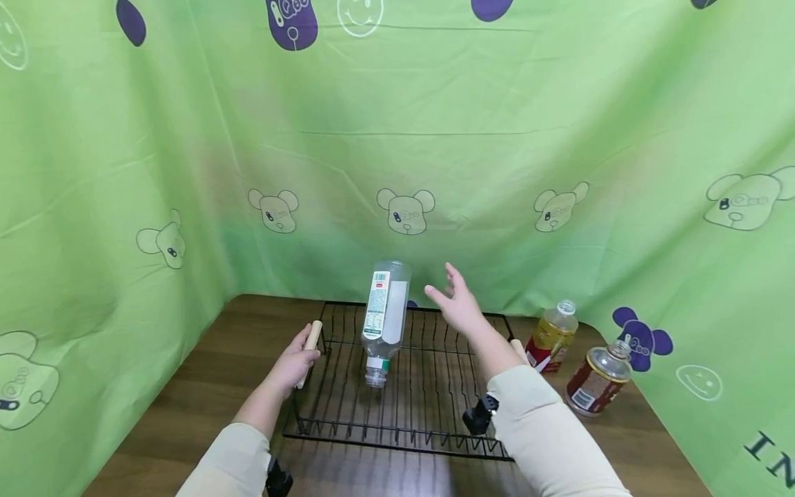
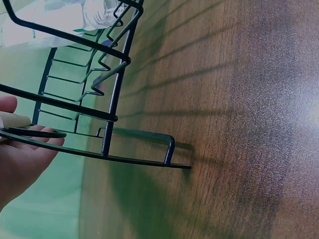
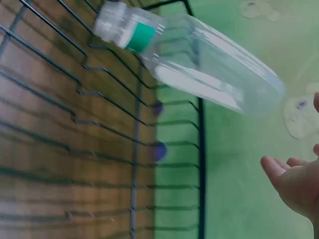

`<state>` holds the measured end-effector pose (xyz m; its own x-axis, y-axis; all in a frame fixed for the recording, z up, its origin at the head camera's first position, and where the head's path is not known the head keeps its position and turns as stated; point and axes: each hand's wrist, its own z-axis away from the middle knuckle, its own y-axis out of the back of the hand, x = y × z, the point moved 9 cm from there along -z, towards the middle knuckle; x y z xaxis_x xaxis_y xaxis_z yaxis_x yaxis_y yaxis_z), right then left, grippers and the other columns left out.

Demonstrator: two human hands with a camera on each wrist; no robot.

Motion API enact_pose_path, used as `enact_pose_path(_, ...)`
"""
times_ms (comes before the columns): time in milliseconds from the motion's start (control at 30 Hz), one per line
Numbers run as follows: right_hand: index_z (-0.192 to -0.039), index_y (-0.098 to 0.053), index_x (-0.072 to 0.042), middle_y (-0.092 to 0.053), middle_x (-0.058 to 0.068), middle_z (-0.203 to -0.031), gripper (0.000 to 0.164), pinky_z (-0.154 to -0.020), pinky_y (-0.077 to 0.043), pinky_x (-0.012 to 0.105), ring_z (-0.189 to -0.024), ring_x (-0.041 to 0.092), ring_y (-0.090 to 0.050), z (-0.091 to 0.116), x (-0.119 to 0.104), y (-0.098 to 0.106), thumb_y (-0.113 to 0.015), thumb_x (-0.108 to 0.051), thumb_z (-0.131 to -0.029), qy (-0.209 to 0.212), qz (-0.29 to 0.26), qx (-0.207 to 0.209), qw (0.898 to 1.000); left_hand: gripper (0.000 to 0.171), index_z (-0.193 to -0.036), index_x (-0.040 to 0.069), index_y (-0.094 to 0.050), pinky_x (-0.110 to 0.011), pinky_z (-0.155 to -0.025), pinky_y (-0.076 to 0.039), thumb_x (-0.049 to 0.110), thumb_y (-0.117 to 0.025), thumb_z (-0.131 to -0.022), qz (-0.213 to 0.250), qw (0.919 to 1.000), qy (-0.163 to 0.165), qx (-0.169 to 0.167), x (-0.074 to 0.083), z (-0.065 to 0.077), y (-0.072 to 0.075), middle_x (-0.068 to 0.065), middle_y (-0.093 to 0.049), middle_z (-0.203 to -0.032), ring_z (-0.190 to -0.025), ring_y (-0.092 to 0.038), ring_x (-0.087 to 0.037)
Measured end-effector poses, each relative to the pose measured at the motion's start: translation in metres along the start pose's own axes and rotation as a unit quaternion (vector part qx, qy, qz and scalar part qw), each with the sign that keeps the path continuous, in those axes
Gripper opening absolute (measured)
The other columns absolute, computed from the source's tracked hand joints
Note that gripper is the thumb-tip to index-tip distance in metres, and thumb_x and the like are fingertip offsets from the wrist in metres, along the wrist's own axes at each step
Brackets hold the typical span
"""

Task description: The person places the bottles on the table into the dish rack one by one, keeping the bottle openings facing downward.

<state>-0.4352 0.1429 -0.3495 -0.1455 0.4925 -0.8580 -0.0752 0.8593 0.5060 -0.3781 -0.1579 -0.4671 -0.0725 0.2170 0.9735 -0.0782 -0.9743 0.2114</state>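
A black wire dish rack [image 1: 428, 386] stands on the wooden table, a pale wooden handle on each side. My left hand [image 1: 295, 362] grips the left handle [image 1: 310, 345], its fingers wrapped round the wood in the left wrist view. Neck down in the rack leans a clear bottle [image 1: 386, 310] with a white and green label; its mouth is between the wires. To the right of the bottle, my right hand [image 1: 459, 304] hangs over the back of the rack with thumb and fingers spread, holding nothing. A gap shows between that hand and the bottle [image 3: 214, 69] in the right wrist view.
Right of the rack stand two more bottles, one with a yellow and red label [image 1: 553, 335] and one with a dark red label [image 1: 599, 379]. A green printed curtain [image 1: 348, 159] closes off the back and sides of the table [image 1: 205, 393].
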Motion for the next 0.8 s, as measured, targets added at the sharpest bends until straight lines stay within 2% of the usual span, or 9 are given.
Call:
enact_pose_path(167,-0.159,0.003,-0.017,-0.008,0.022,-0.164,0.086,-0.113,-0.029,0.061,-0.147,0.045,-0.021,0.013,0.003,0.041,-0.054,-0.041,-0.099,0.011,0.023,0.018,1.0,0.073,-0.157,0.001,-0.006,-0.061,-0.115,-0.025,0.002,-0.043,-0.094,-0.001,1.0,0.001,-0.001,0.0,0.0,0.002,-0.03,-0.008,-0.16,-0.142,-0.026,-0.049)
enact_pose_path(400,-0.158,0.005,-0.016,-0.004,0.025,-0.163,0.089,-0.112,-0.026,0.065,-0.145,0.051,-0.018,0.047,0.024,0.099,-0.055,-0.042,-0.098,0.023,0.021,0.065,0.997,0.074,-0.157,0.001,-0.005,-0.061,-0.116,-0.023,0.002,-0.044,-0.094,0.003,1.0,0.003,-0.007,0.001,0.003,0.001,-0.03,-0.006,-0.16,-0.142,-0.025,-0.049)
enact_pose_path(633,-0.157,0.0,-0.007,-0.009,0.03,-0.16,0.085,-0.112,-0.024,0.066,-0.142,0.054,-0.021,0.082,0.046,0.147,-0.057,-0.032,-0.099,0.051,0.015,0.141,0.988,0.071,-0.156,0.0,-0.004,-0.058,-0.118,-0.022,0.001,-0.042,-0.096,0.009,0.9999,0.0,-0.009,0.002,0.002,0.001,-0.028,-0.006,-0.161,-0.143,-0.024,-0.047)
enact_pose_path(800,-0.157,-0.005,-0.005,-0.015,0.03,-0.159,0.083,-0.112,-0.027,0.064,-0.142,0.052,-0.023,0.108,0.072,0.174,-0.058,-0.027,-0.098,0.025,0.02,0.209,0.977,0.071,-0.156,-0.001,-0.004,-0.058,-0.118,-0.022,0.0,-0.042,-0.096,0.007,0.9999,0.003,-0.01,0.001,0.002,0.0,-0.028,-0.006,-0.161,-0.143,-0.025,-0.047)
